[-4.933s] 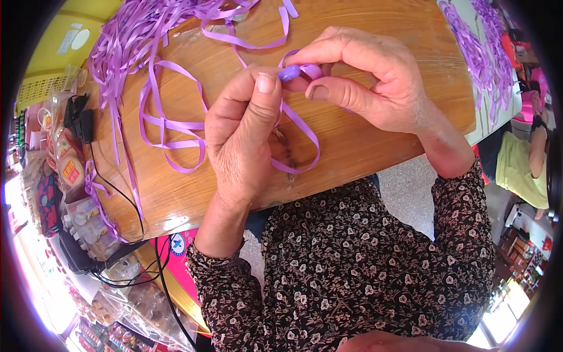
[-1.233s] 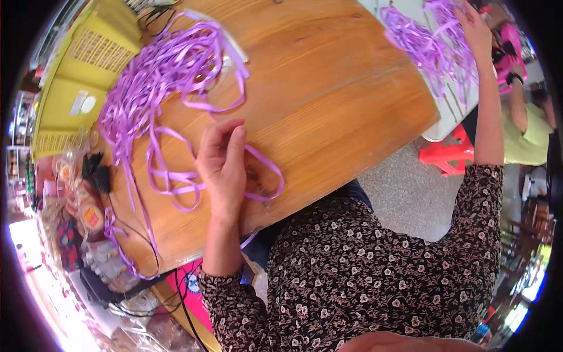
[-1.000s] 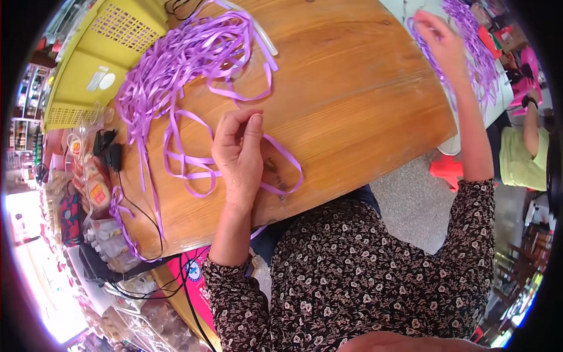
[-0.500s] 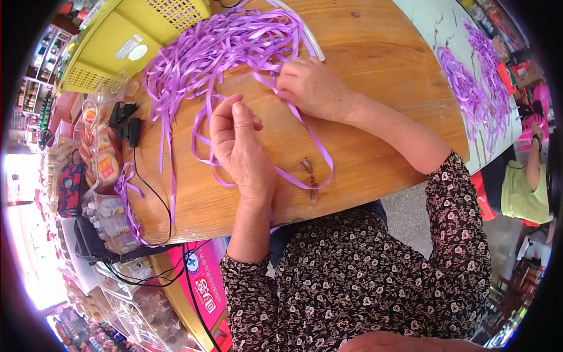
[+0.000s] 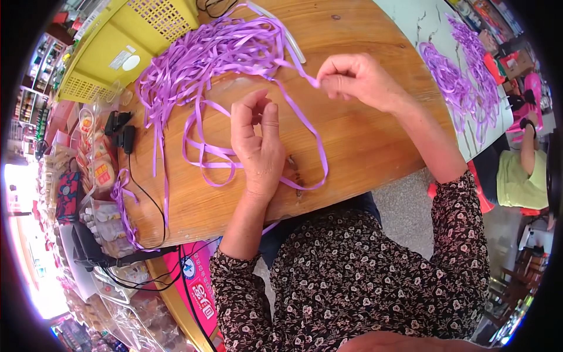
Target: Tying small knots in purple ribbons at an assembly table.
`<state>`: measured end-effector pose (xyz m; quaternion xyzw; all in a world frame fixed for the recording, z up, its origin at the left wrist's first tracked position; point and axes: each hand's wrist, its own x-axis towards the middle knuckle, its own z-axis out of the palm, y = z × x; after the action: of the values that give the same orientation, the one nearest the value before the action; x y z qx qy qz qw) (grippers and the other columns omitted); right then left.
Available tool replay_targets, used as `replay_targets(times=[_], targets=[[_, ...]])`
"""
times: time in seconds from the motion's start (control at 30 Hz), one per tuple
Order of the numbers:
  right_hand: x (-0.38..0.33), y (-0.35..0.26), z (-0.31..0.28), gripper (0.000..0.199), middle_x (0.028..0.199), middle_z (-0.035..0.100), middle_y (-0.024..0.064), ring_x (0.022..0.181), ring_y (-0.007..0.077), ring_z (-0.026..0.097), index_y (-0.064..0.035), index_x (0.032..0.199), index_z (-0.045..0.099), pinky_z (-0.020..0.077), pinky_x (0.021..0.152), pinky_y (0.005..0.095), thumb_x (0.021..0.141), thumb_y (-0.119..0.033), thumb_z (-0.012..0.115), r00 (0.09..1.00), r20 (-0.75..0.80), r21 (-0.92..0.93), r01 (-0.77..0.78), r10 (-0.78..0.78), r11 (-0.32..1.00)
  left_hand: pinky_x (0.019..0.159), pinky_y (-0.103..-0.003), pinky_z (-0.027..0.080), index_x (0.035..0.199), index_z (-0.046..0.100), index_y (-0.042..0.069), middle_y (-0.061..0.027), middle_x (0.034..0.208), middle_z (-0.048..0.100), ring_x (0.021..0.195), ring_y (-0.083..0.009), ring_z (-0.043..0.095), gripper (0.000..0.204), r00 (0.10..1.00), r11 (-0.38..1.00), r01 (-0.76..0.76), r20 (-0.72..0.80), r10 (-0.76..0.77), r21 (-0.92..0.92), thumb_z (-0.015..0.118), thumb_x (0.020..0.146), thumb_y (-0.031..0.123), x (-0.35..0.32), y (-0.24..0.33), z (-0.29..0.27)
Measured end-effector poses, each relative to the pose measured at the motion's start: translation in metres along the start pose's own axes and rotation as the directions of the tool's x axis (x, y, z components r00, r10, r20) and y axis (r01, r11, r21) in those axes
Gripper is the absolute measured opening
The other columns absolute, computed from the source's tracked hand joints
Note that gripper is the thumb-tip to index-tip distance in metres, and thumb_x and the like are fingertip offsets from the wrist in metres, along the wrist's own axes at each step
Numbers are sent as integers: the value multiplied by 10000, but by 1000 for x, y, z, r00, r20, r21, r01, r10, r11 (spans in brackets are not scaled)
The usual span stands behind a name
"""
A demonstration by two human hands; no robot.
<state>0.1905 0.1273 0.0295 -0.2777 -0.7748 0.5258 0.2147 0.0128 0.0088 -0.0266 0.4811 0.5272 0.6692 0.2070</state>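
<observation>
Where the right hand [image 5: 358, 79] pinches shut, I see its thumb and fingertips closed on a strand of purple ribbon [image 5: 305, 114], lifted a little above the wooden table [image 5: 363, 146]. From that pinch the strand runs down and toward me, curves near the table's front edge, and passes under the left hand [image 5: 258, 146]. My left hand rests on the tabletop with its fingers curled loosely inward; I cannot tell whether it clamps the ribbon or merely lies over it, though loops of the strand emerge on both sides of the palm.

Beyond the hands, the same strand leads back into a tangled heap of ribbon [image 5: 211, 58] spread across the far left part of the table. A yellow plastic basket [image 5: 135, 41] stands just behind that heap, at the table's far corner. A black cable [image 5: 146, 199] trails along the left edge, near small packaged goods [image 5: 97, 176] stacked beside the table. To the right, on a pale surface well apart from my hands, lie finished purple ribbon pieces [image 5: 457, 70]. Another person in a yellow-green top [image 5: 519, 179] sits at the far right.
</observation>
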Motion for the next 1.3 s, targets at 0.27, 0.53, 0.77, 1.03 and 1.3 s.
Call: replay_targets(times=[0.27,0.53,0.77,1.03,1.3], targets=[[-62,-33,8,91,759,644,54,652,155,626,-36,881,652,465,546,260,805,-77,682,882,282,87,367,-377,926,757,-309,472,1063,523,-9,-113,947,575,840,-184,560,305,605,359,790,543,-582,-496,455,974,274,4,43,28],[-101,-2,-29,51,745,637,58,646,162,611,-35,847,640,448,552,275,816,-73,655,957,232,-80,195,-172,978,752,-322,457,1145,489,-18,-106,997,581,817,-184,542,250,834,342,529,402,-379,-777,490,941,127,51,-13,-7],[-87,4,-36,69,704,626,34,629,117,583,-44,891,630,431,557,262,852,-98,612,1000,12,-32,3,-2,999,605,-240,346,1229,453,-41,-44,944,523,654,-101,390,322,863,375,504,435,-256,-778,490,927,63,78,-20,-41],[-83,26,-44,132,744,648,41,648,110,588,-39,921,645,439,579,267,875,-155,602,997,78,-141,-9,20,990,441,-198,217,1211,487,-25,-27,774,511,484,-48,248,288,974,788,223,163,-156,-574,420,982,137,75,18,-37],[-88,24,-58,130,791,626,12,743,72,568,-25,956,646,444,665,222,872,-116,607,966,-250,-226,-122,63,967,648,-256,457,1229,429,-53,-83,864,578,736,-142,532,337,922,583,386,326,-210,-715,491,929,85,57,7,-5]])
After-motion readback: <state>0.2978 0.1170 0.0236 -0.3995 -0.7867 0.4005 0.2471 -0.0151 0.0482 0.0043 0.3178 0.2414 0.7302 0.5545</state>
